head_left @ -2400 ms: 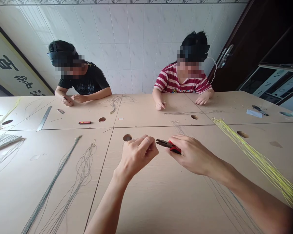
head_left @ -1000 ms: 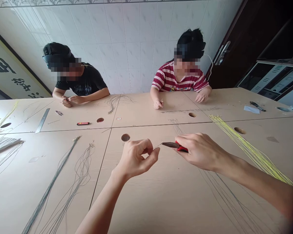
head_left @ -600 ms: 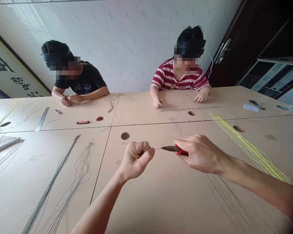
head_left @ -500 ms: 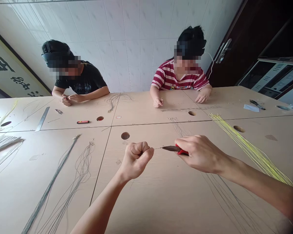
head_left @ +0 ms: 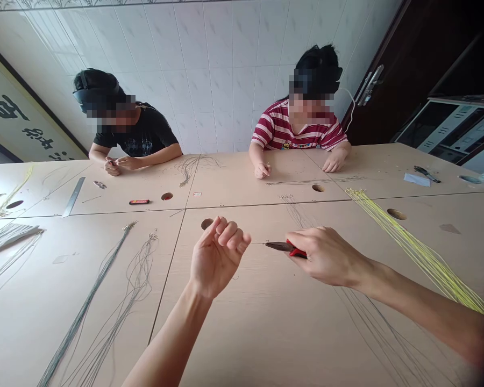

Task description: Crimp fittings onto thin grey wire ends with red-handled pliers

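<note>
My right hand point(head_left: 326, 255) is closed around the red handles of a pair of pliers point(head_left: 280, 246), whose dark jaws point left above the table. At the jaw tips is the end of a thin wire point(head_left: 258, 243), which runs left to my left hand point(head_left: 220, 255). That hand is raised with its palm towards me and its fingers curled in, and the wire goes to the edge of its fingers. Exactly how the fingers grip the wire is hidden. Below my right forearm lie loose grey wires point(head_left: 371, 322).
Grey wire bundles point(head_left: 92, 295) lie at left, a yellow bundle point(head_left: 411, 247) at right. Round holes point(head_left: 396, 214) pierce the table point(head_left: 242, 333). Across it sit a person in black point(head_left: 139, 131) and a person in stripes point(head_left: 296, 126). A metal ruler point(head_left: 73, 196) lies far left.
My left hand has turned from a fist, back up, to palm towards me with looser, curled fingers, moving slightly left. My right hand and the pliers have hardly moved.
</note>
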### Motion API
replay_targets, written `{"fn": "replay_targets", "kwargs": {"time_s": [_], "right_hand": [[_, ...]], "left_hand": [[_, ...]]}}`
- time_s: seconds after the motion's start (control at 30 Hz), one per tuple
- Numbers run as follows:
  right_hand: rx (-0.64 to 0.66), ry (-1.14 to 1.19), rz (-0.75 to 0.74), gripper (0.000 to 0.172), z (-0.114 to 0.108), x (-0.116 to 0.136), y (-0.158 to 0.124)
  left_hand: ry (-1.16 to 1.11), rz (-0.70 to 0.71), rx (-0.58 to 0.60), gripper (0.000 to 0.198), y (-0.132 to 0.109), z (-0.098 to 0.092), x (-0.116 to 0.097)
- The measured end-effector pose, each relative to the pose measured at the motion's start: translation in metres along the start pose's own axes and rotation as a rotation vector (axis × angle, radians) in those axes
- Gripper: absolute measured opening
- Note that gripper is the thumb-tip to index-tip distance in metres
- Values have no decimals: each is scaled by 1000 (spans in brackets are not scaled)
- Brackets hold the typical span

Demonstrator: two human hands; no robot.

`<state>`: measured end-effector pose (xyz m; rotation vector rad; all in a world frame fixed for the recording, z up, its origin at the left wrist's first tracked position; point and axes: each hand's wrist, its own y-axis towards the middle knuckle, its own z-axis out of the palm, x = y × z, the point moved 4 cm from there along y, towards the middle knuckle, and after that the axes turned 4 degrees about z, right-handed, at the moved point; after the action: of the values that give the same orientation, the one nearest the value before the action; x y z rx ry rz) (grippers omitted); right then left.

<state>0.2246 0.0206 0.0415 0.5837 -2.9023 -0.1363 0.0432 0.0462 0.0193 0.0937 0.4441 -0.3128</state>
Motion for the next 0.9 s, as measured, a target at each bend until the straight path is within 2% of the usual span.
{"fn": "replay_targets", "kwargs": {"time_s": [0.13, 0.3, 0.53, 0.9], "right_hand": [[27, -59, -22, 19, -1, 4, 0], [96, -101, -46, 18, 2, 8, 0], [164, -89, -31, 17, 11, 7, -2], [171, -45, -44, 22, 22, 6, -5]], "left_hand": [[31, 28, -53, 27, 4, 5, -1], [247, -80, -144, 25, 11, 0, 1], [544, -58, -113, 29, 8, -3, -2], [610, -45, -137, 30, 6, -10, -1]]}}
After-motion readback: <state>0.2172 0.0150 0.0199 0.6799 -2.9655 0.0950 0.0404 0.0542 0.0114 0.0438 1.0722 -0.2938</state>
